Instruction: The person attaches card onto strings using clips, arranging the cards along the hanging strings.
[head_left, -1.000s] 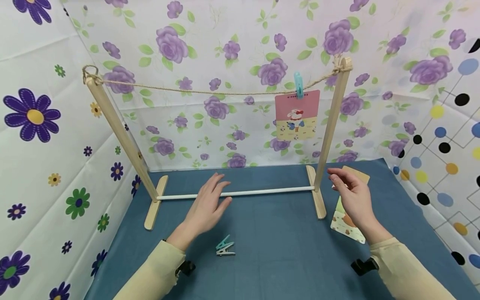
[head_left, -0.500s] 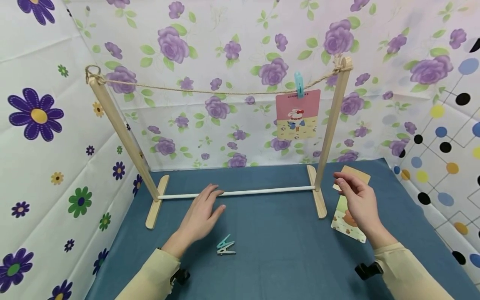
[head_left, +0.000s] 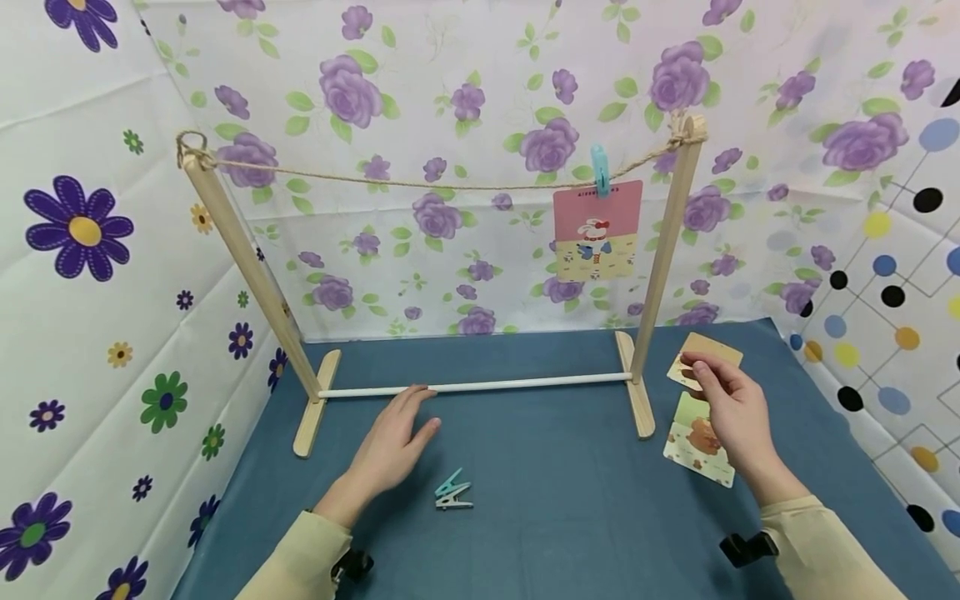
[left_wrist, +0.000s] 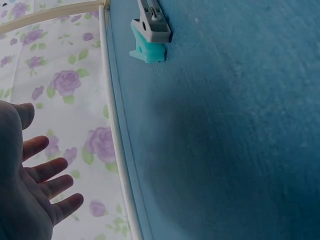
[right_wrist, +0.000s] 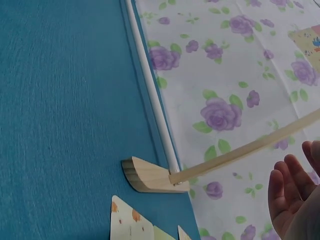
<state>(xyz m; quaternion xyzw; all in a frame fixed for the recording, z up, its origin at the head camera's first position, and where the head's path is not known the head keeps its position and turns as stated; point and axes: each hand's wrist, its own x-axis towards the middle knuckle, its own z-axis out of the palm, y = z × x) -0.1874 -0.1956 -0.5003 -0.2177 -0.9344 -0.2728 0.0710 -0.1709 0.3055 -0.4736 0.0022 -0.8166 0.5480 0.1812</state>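
Observation:
My left hand (head_left: 384, 448) hovers over the blue cloth with its fingers spread, holding nothing; in the left wrist view its fingers (left_wrist: 47, 171) look relaxed. Right of it lie a teal clothespin (head_left: 450, 482) and a grey clothespin (head_left: 453, 499), close together. My right hand (head_left: 733, 410), fingers loosely bent and holding nothing, is above two cards at the right: a tan card (head_left: 712, 350) and a green-and-cream card (head_left: 697, 446), both partly covered by it. A pink-and-yellow card (head_left: 597, 237) hangs from the twine (head_left: 420, 186) by a light blue clothespin (head_left: 601, 171).
Two wooden posts, the left post (head_left: 251, 275) and the right post (head_left: 667, 250), carry the twine. A white rod (head_left: 517, 384) joins their wooden feet (head_left: 637, 404) low on the blue cloth (head_left: 555, 517). Flowered sheets (head_left: 420, 92) stand behind and at the sides.
My left hand has drawn back toward me and slightly left. My right hand has moved a little right and nearer, uncovering more of the two cards. The hanging card stays in place.

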